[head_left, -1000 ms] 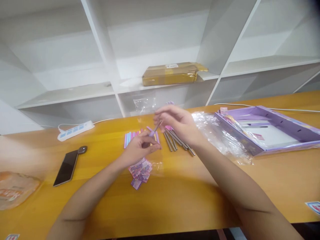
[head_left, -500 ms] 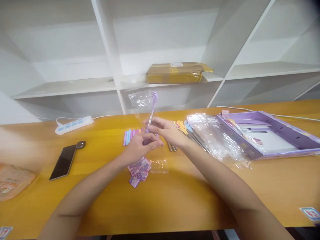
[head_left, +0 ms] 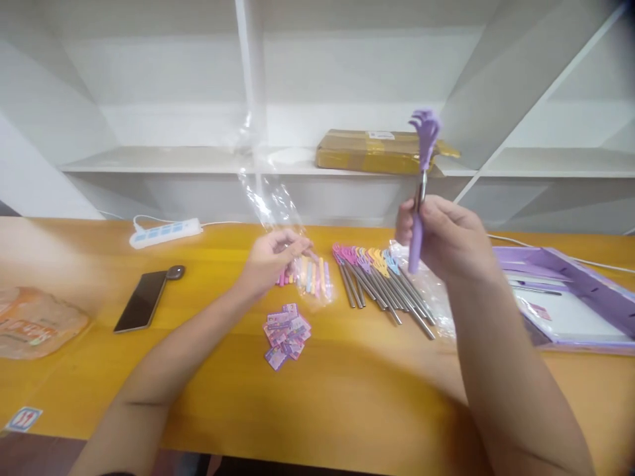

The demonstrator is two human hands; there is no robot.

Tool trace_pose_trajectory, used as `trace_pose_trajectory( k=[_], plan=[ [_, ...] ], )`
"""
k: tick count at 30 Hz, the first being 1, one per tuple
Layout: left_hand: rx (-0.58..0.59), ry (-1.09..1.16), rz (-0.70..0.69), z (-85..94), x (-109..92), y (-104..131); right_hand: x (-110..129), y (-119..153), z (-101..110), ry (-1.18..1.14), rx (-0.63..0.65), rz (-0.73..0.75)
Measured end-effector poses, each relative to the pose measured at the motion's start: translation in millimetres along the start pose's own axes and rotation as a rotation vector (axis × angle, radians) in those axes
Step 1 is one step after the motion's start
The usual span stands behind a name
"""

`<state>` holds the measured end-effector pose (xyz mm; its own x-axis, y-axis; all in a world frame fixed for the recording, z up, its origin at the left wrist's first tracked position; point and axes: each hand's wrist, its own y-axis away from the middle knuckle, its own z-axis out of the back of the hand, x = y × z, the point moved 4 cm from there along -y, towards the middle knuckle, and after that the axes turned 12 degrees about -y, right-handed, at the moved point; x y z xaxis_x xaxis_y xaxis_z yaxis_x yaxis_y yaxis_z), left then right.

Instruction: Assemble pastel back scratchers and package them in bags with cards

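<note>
1. And the hands part! Half a second ago they meet around one purple scratcher (head_left: 421, 188); now it rises to the right, upright, in the right hand (head_left: 449, 231) alone.
2. Thumb and fingers close around the join of handle and metal rod, claw end up.
3. Over on the left, the left hand (head_left: 274, 259) has its fingers pinched together on a clear plastic bag (head_left: 270, 198), crinkling upward behind it. So scratcher and bag look separated, one to each hand.
4. Below, pastel handles (head_left: 325, 277) lie under clear film, with claw-topped rods (head_left: 384, 284) fanned beside them and small printed cards (head_left: 288, 337) heaped nearer the person.
5. Far right on the wooden table (head_left: 248, 416): a shallow purple box (head_left: 585, 317). Left: a dark phone (head_left: 143, 301), a power strip (head_left: 167, 233), an orange-printed bag (head_left: 42, 324).
6. Behind it all, white shelving (head_left: 124, 158) carries a taped parcel (head_left: 367, 153).
</note>
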<state>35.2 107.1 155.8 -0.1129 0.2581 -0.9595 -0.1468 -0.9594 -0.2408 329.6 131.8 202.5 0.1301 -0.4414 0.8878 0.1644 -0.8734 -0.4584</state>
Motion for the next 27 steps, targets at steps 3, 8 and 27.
trace_pose_trajectory(
  k=[3,8,27],
  plan=[
    [-0.225,0.034,-0.092,21.8,-7.9,-5.1,28.9,18.0,-7.2,0.282,0.184,0.082],
    [-0.38,0.186,-0.061,38.3,-16.1,-8.8,47.8,39.0,-34.8,0.614,0.381,0.265],
    [-0.333,0.444,-0.134,25.2,-26.3,3.0,37.9,40.5,-57.0,0.795,0.339,0.509]
  ],
)
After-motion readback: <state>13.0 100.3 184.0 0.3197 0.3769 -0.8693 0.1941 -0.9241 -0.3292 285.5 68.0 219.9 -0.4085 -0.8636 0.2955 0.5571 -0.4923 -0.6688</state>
